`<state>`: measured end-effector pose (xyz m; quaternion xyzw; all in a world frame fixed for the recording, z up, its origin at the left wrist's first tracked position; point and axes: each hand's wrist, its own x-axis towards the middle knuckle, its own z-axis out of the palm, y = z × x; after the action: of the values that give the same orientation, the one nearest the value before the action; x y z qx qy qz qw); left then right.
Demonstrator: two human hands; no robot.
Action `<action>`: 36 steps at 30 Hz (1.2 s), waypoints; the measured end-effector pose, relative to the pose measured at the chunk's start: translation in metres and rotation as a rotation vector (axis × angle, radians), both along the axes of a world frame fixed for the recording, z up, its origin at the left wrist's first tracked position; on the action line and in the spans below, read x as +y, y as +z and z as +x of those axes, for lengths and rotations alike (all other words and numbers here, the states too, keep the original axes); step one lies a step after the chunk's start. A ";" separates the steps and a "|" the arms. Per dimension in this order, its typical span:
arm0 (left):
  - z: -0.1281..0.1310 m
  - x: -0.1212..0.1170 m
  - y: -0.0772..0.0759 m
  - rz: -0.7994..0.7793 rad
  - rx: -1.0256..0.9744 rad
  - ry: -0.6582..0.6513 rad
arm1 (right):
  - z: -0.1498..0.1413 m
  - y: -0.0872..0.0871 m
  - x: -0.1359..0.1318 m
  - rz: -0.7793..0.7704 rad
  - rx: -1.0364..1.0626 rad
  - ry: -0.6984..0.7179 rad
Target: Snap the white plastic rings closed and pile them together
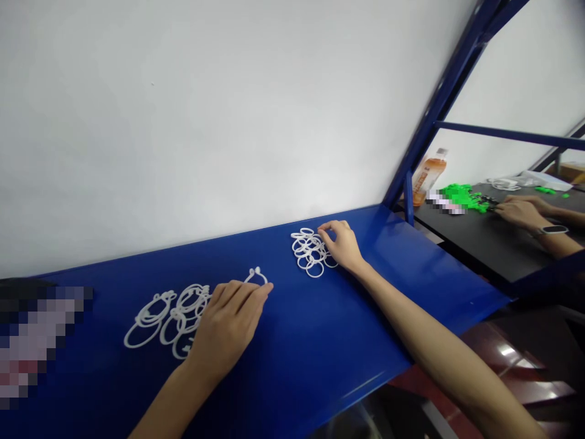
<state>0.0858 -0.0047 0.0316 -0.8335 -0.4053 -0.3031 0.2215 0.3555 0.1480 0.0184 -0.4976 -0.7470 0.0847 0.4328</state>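
My left hand (228, 323) is closed, its fingertips on a white open ring with small knobbed ends (256, 271); the palm hides part of it. Beside and partly under that hand lies a loose pile of similar white knobbed rings (153, 314) on the blue tabletop (292, 341). Farther right, my right hand (342, 245) has thumb and forefinger pinched together at the edge of a second pile, of plain white rings (313, 250). The pinch appears to be on one of these rings, though the fingertips cover most of the contact.
A white wall (205, 122) runs behind the table. Blue metal frame posts (439, 110) rise at the right. Past them, another person's hands (523, 213) work at a black table (450, 238) with green pieces (457, 194) and an orange drink bottle (429, 177). A dark item (27, 286) lies far left.
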 end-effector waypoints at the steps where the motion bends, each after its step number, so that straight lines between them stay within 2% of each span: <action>1: 0.002 0.000 -0.003 -0.022 -0.017 -0.023 | -0.005 0.005 -0.008 0.049 0.002 0.038; 3: 0.005 -0.001 -0.007 -0.052 -0.043 -0.057 | -0.018 0.015 -0.029 0.070 0.016 0.173; 7: 0.009 -0.001 -0.013 -0.072 -0.055 -0.117 | -0.044 0.022 -0.072 -0.273 0.038 0.612; 9: 0.011 -0.001 -0.014 -0.072 -0.048 -0.143 | -0.052 0.019 -0.084 -0.386 0.068 0.699; 13: 0.015 -0.003 -0.014 -0.094 -0.049 -0.150 | -0.055 0.010 -0.087 -0.495 0.153 0.700; 18: 0.015 -0.001 -0.014 -0.112 -0.234 0.006 | -0.053 0.008 -0.084 -0.485 0.155 0.702; 22: 0.010 0.003 -0.018 -0.266 -0.269 -0.005 | -0.054 0.008 -0.087 -0.469 0.141 0.738; 28: 0.016 0.000 -0.017 -0.513 -0.485 0.004 | -0.053 0.007 -0.086 -0.532 0.165 0.660; 33: 0.019 0.002 -0.014 -0.662 -0.709 0.064 | -0.052 0.009 -0.085 -0.523 0.165 0.735; 36: 0.017 0.003 -0.011 -0.719 -0.717 0.031 | -0.053 0.008 -0.086 -0.465 0.117 0.764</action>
<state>0.1027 -0.0015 0.0205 -0.6944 -0.5470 -0.4082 -0.2282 0.3022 0.0624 0.0268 -0.2647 -0.8126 0.4317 0.2886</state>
